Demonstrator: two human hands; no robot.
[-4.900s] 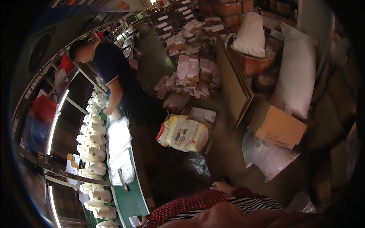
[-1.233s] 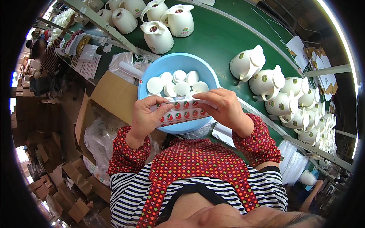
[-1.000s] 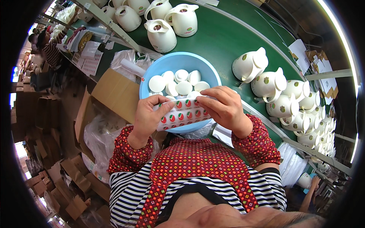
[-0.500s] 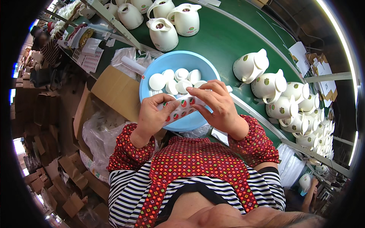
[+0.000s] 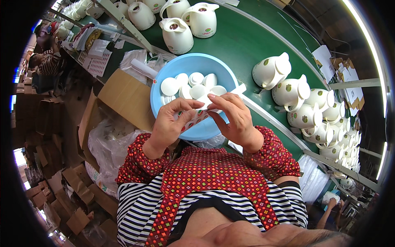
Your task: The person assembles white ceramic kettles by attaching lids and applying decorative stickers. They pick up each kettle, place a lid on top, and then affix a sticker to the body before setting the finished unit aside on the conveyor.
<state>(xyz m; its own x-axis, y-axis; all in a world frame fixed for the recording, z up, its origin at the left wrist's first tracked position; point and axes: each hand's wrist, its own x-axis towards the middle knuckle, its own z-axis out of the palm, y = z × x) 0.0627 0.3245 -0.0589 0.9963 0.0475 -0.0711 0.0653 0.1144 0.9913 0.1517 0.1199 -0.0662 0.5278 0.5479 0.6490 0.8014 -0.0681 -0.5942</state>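
Observation:
My left hand [image 5: 166, 123] is closed on a white sheet of stickers [image 5: 197, 118] with rows of small red and green marks, pinched between thumb and fingers. At the sheet's right edge, my right hand [image 5: 234, 117] closes thumb and forefinger; whether a loosened sticker lies between them is hidden. Behind the right fingers a white strip-like piece [image 5: 239, 89] sticks out, its kind unclear. Both hands are over the near side of a light blue basin [image 5: 218, 61]. Several round white lids [image 5: 169, 86] lie inside it, some stacked.
White jugs [image 5: 203, 20] stand on the green table [image 5: 234, 41] beyond the basin. More jugs [image 5: 288, 91] line the right side. An open cardboard box [image 5: 123, 99] with clear plastic bags [image 5: 109, 144] is at my left. Farther left is another person [image 5: 47, 59].
The sheet has tilted, so fewer of its coloured marks show. My right forefinger has shifted slightly along its edge, and more of the white piece shows behind that hand.

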